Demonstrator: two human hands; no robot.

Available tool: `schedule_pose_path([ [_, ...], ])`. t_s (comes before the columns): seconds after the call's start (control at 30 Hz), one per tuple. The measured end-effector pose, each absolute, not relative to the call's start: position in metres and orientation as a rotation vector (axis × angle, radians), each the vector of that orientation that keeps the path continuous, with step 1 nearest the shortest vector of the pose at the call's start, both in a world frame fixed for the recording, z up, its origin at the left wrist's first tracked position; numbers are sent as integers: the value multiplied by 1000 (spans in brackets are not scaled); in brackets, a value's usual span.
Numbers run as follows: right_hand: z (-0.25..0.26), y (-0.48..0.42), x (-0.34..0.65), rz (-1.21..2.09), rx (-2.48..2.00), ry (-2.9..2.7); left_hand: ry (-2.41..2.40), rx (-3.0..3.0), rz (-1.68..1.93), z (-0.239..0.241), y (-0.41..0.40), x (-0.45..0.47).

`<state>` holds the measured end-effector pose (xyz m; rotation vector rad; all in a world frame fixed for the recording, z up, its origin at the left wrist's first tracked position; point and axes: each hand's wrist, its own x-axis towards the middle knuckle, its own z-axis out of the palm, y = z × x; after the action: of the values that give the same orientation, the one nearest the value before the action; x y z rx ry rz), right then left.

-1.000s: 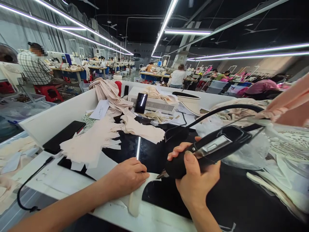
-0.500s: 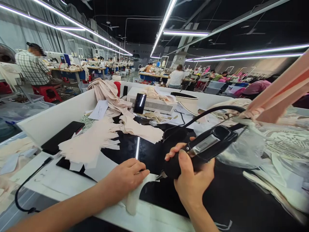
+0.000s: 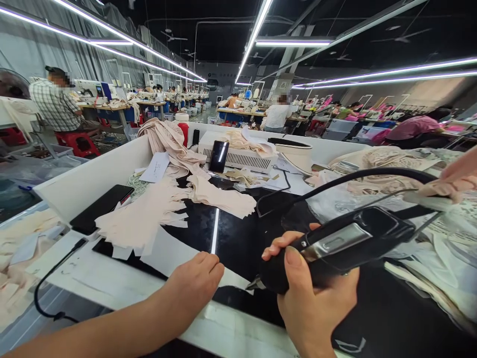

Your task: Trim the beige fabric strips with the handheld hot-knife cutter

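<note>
The right hand [image 3: 316,303] and its black corded tool [image 3: 346,243] have slid a little lower and to the right in the view. The left hand [image 3: 194,288] has followed, so the two meet at the same spot as before. The fingers of the right hand are wrapped tight round the tool's rounded front, thumb on top, and its metal tip sits at the edge of the pale fabric piece [image 3: 233,281]. The left hand lies flat on that piece, fingers together, pressing rather than gripping. The strip that trailed below this hand no longer shows (perhaps hidden under the wrist; it is hard to tell).

The glossy black table [image 3: 238,238] carries a heap of cut pale pieces [image 3: 137,223], a phone [image 3: 100,206] and a white box [image 3: 242,159]. Around it are long rows of sewing stations under strip lights [image 3: 257,30], with a person in a checked shirt [image 3: 52,104] seated at far left.
</note>
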<state>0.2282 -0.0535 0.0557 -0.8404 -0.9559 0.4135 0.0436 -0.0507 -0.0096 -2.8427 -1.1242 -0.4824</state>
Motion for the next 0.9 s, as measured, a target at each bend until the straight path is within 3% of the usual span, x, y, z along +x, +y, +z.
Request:
schedule_pose_path([
  [0.27,57,-60,224,440,-798,-946,-1091,-2949,-419,3,-47,38],
  [0.9,65,-32,212,518,-725,-948,-990,-2656,-435,-22,-66,58],
])
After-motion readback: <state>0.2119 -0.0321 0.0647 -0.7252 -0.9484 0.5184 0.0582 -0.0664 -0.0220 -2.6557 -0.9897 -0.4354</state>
